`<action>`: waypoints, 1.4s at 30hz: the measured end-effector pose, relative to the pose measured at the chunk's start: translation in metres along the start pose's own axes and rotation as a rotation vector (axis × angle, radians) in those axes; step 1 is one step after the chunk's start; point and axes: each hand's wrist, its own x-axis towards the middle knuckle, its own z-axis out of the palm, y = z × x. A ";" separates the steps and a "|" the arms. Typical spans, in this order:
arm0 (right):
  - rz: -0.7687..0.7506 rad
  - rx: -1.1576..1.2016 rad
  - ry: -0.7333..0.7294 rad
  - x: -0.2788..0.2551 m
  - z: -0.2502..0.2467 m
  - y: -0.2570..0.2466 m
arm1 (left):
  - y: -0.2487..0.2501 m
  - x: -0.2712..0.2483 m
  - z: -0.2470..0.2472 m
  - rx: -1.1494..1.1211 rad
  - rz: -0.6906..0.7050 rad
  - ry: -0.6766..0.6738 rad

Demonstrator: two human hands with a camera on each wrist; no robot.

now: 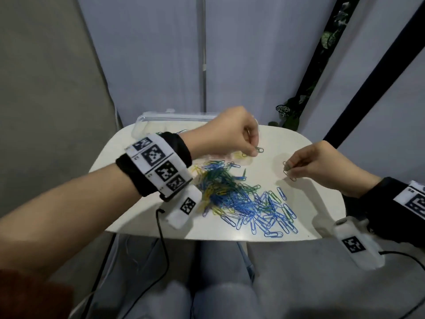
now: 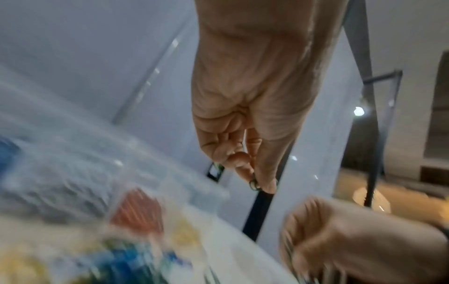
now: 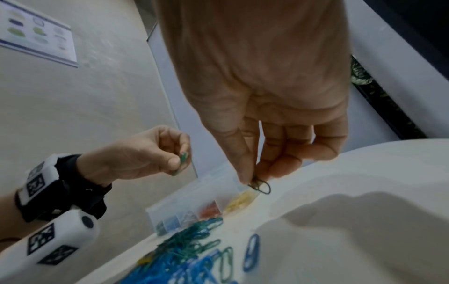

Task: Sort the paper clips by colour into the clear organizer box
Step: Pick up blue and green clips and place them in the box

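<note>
A heap of blue, green and yellow paper clips lies in the middle of the small white table. The clear organizer box stands along the far edge, with yellow, red, clear and blue clips in its compartments. My left hand hovers above the table by the box and pinches a green clip between thumb and forefinger. My right hand is off to the right, just above the table, and pinches dark green clips that hang from its fingertips.
The box's open lid leans back past the table's far edge. A grey wall panel and a black frame stand behind, with a leafy plant at the back right. My knees are below the table's near edge.
</note>
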 end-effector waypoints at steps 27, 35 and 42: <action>-0.111 0.318 -0.040 0.116 0.146 -0.221 | -0.132 -0.100 -0.113 0.146 -0.369 0.673; -0.147 0.365 0.018 0.088 0.098 -0.199 | -0.127 -0.094 -0.100 0.079 -0.245 0.649; -0.121 0.154 0.004 0.037 0.040 -0.120 | -0.089 -0.072 -0.052 0.109 0.052 0.334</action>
